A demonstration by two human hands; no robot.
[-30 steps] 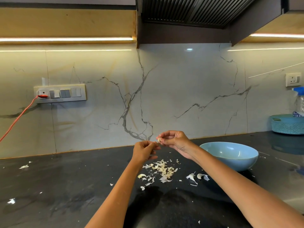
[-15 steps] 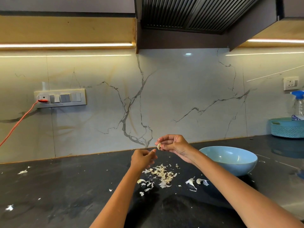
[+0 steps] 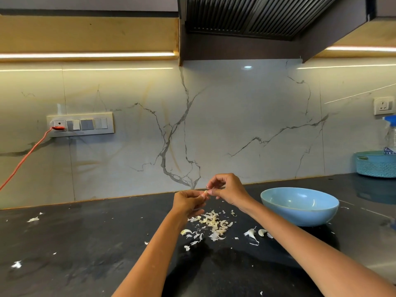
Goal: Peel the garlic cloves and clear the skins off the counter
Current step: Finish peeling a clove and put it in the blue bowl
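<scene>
A small pale garlic clove (image 3: 205, 192) is held above the black counter (image 3: 85, 243) between both hands. My left hand (image 3: 186, 203) pinches it from the left, and the fingertips of my right hand (image 3: 228, 189) pinch it from the right. Under the hands lies a pile of papery garlic skins (image 3: 211, 225). Two unpeeled cloves (image 3: 256, 233) lie on the counter just right of the pile. A light blue bowl (image 3: 300, 205) stands to the right of my right forearm; its visible inside looks bare.
Stray skin flakes (image 3: 33, 219) lie scattered at the far left of the counter. A teal basket (image 3: 376, 163) with a spray bottle (image 3: 391, 133) stands at the back right. An orange cable (image 3: 23, 159) hangs from the wall socket at the left.
My hands drew slightly apart, with the clove in my right fingertips, then came back together on it. The camera view tilted slightly downward.
</scene>
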